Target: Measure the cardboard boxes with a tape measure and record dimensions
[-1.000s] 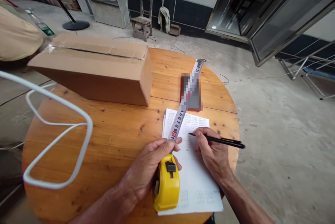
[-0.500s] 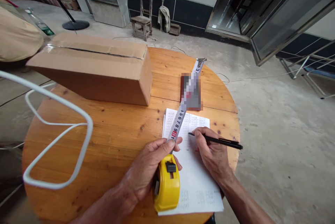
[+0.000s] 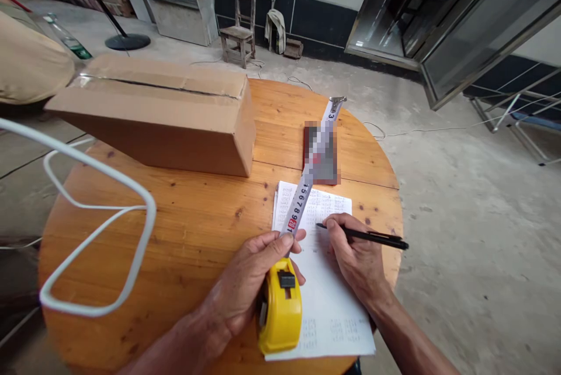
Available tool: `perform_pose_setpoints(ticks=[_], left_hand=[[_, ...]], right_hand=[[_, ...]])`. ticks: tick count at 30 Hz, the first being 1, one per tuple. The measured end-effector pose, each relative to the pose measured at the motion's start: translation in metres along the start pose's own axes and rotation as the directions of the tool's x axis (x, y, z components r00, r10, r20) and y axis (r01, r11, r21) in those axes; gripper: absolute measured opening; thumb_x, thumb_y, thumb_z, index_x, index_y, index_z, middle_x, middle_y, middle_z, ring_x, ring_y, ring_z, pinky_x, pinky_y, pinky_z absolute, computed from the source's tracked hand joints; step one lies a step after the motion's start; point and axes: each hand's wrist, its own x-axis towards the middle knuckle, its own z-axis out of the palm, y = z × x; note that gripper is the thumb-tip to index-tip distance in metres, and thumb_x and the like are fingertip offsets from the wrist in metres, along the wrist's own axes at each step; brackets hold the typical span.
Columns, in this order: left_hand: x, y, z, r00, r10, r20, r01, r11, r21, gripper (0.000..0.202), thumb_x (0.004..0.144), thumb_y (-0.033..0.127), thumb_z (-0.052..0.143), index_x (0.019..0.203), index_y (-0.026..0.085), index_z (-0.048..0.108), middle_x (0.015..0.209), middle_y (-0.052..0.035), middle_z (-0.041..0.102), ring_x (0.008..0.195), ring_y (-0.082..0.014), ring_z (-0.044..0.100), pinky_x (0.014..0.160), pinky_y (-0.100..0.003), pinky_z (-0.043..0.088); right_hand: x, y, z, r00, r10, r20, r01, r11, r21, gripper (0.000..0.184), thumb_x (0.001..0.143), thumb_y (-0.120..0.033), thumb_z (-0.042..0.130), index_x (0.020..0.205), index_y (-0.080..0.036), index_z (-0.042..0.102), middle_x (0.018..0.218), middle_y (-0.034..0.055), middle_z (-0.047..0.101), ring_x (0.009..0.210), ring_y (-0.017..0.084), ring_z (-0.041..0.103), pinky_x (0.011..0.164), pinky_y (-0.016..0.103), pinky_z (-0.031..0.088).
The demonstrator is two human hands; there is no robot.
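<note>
My left hand (image 3: 252,273) is closed around a yellow tape measure (image 3: 283,311), its thumb pinching the white blade near the case. The drawn-out blade (image 3: 302,194) slants up and away to a metal end hook, passing above the paper and a dark, pixelated flat object (image 3: 329,165). In my right hand (image 3: 357,258) is a black pen (image 3: 372,237), tip pointing left at the paper. That hand rests on a stack of white paper (image 3: 328,316) with rows of small handwriting at the top and bottom.
A closed cardboard box (image 3: 193,135) stands on the round wooden table (image 3: 210,211), at the back left. A white bent tube frame (image 3: 151,217) juts in from the left. Beyond are a small wooden chair (image 3: 239,33), a glass bottle (image 3: 70,39) and a metal rack (image 3: 517,112).
Almost nothing differs; the whole view has shifted very slightly. Both hands keep their hold on the tape measure and the pen.
</note>
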Motion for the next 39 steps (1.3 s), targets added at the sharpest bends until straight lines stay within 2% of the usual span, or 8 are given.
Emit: perform_pose_setpoints(ticks=[3,7,13,20,29,31,34,39], left_hand=[[-0.002,0.001,0.001,1.000,-0.011,-0.006,0.011,1.000,-0.014,0.029,0.081,0.038,0.061,0.091,0.011,0.064,0.060,-0.0061,0.067,0.045,-0.0083,0.052,0.045,-0.017,0.038],[-0.004,0.001,0.001,0.999,-0.033,-0.007,0.033,0.999,-0.043,0.035,0.083,0.036,0.060,0.106,0.009,0.063,0.058,-0.0043,0.065,0.044,-0.0083,0.052,0.044,-0.016,0.038],[-0.004,0.002,0.002,0.999,-0.038,-0.016,0.037,0.998,-0.056,0.034,0.083,0.036,0.061,0.103,0.010,0.065,0.057,-0.0044,0.065,0.045,-0.0083,0.052,0.045,-0.016,0.039],[-0.009,0.006,0.000,0.996,-0.064,-0.056,0.060,0.996,-0.064,0.045,0.081,0.038,0.063,0.113,0.007,0.062,0.056,-0.0063,0.066,0.044,-0.0087,0.053,0.044,-0.016,0.039],[-0.014,0.018,-0.011,0.987,0.121,-0.106,-0.134,0.984,-0.120,0.025,0.083,0.028,0.061,0.100,0.011,0.068,0.056,-0.0033,0.064,0.047,-0.0101,0.055,0.047,-0.018,0.046],[-0.021,0.019,-0.013,0.979,0.168,-0.114,-0.182,0.974,-0.135,0.019,0.084,0.027,0.060,0.094,0.012,0.068,0.056,-0.0028,0.063,0.048,-0.0106,0.056,0.046,-0.017,0.045],[-0.035,0.014,-0.019,0.978,0.175,-0.117,-0.192,0.970,-0.148,0.017,0.084,0.024,0.058,0.092,0.013,0.069,0.056,-0.0026,0.063,0.049,-0.0107,0.057,0.046,-0.017,0.046],[-0.047,-0.002,-0.030,0.984,0.133,-0.121,-0.147,0.983,-0.113,0.022,0.084,0.024,0.060,0.099,0.010,0.069,0.055,-0.0035,0.063,0.051,-0.0104,0.057,0.048,-0.016,0.046]], right_hand=[[-0.002,0.001,-0.001,1.000,0.003,0.010,-0.003,0.999,0.037,0.019,0.087,-0.026,0.050,0.075,-0.018,0.062,0.051,-0.0039,0.051,0.046,0.011,0.048,0.047,0.024,0.039],[-0.004,0.002,-0.004,0.994,0.042,-0.104,-0.026,0.988,0.152,0.018,0.089,-0.028,0.050,0.078,-0.019,0.062,0.051,-0.0047,0.051,0.045,0.010,0.048,0.046,0.024,0.039],[0.001,0.000,-0.004,0.977,0.079,-0.196,-0.035,0.974,0.222,0.016,0.089,-0.032,0.053,0.089,-0.020,0.063,0.062,-0.0025,0.055,0.055,0.012,0.053,0.055,0.027,0.044],[0.009,0.006,-0.005,0.984,0.173,-0.044,-0.148,0.926,0.347,0.024,0.088,-0.039,0.053,0.099,-0.019,0.061,0.077,0.0020,0.065,0.074,0.017,0.061,0.072,0.031,0.049],[0.010,-0.003,-0.021,0.989,0.084,0.124,-0.127,0.911,0.393,0.024,0.089,-0.039,0.052,0.102,-0.021,0.062,0.100,0.0052,0.066,0.090,0.019,0.065,0.083,0.035,0.050],[0.004,0.000,-0.027,0.998,0.029,0.058,-0.046,0.945,0.324,0.021,0.090,-0.035,0.052,0.103,-0.022,0.062,0.102,0.0054,0.066,0.092,0.019,0.065,0.083,0.035,0.050],[-0.011,0.008,-0.035,0.985,-0.172,0.005,0.172,0.985,0.020,0.019,0.090,-0.025,0.049,0.105,-0.023,0.062,0.104,0.0063,0.064,0.096,0.019,0.061,0.084,0.034,0.048],[-0.029,0.016,-0.036,0.886,-0.367,0.284,0.463,0.749,-0.474,0.033,0.090,-0.014,0.043,0.120,-0.020,0.056,0.113,0.0122,0.061,0.103,0.026,0.055,0.083,0.041,0.044]])
